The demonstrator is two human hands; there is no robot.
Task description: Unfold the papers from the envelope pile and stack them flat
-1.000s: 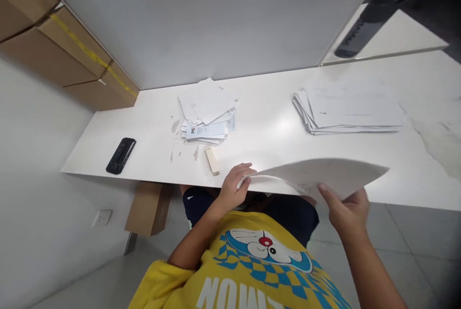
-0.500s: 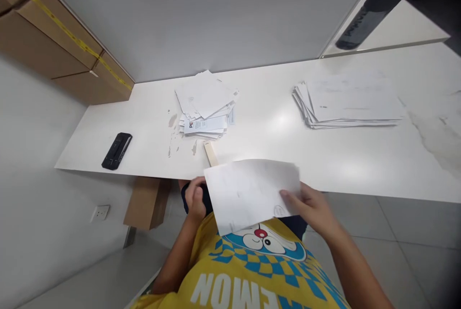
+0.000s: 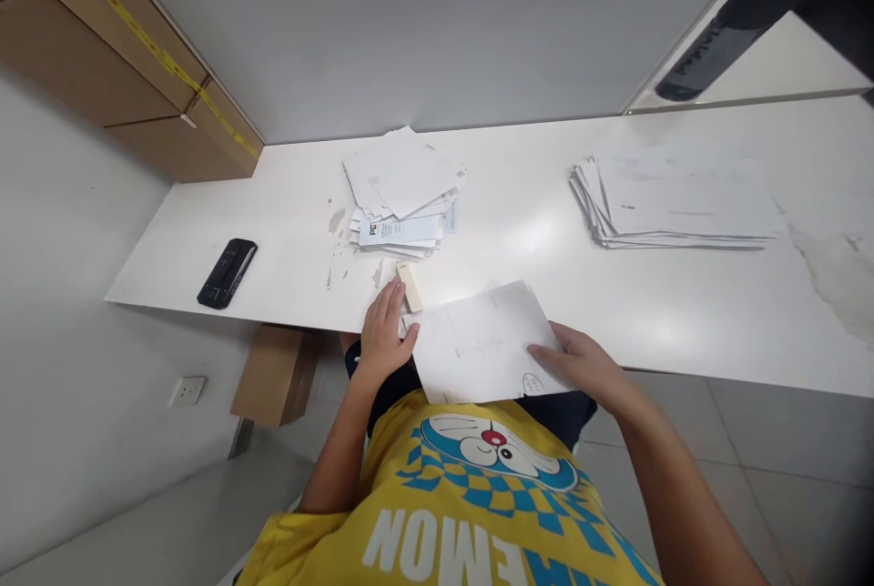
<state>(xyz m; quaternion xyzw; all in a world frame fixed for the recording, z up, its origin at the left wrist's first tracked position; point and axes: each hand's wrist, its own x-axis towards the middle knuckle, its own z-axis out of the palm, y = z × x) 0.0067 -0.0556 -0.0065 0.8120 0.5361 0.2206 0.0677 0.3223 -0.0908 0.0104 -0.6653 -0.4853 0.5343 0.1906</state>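
Note:
A folded white sheet of paper (image 3: 478, 345) lies at the near edge of the white table (image 3: 533, 240), partly overhanging it. My left hand (image 3: 383, 331) rests at the sheet's left edge, fingers stretched out and close together, touching it. My right hand (image 3: 580, 368) presses on the sheet's right lower corner, beside a round stamp mark, fingers laid flat. A small cream block (image 3: 411, 286) lies just beyond my left fingertips.
A loose heap of folded papers (image 3: 402, 195) sits behind the block. A neat stack of flat sheets (image 3: 675, 204) lies at the right. A black device (image 3: 228, 272) lies near the left edge. Cardboard boxes (image 3: 116, 49) stand at the far left.
The sheet, first held open and curved in both hands, has been folded smaller and brought down onto the table's near edge. My left hand moved up to its left edge.

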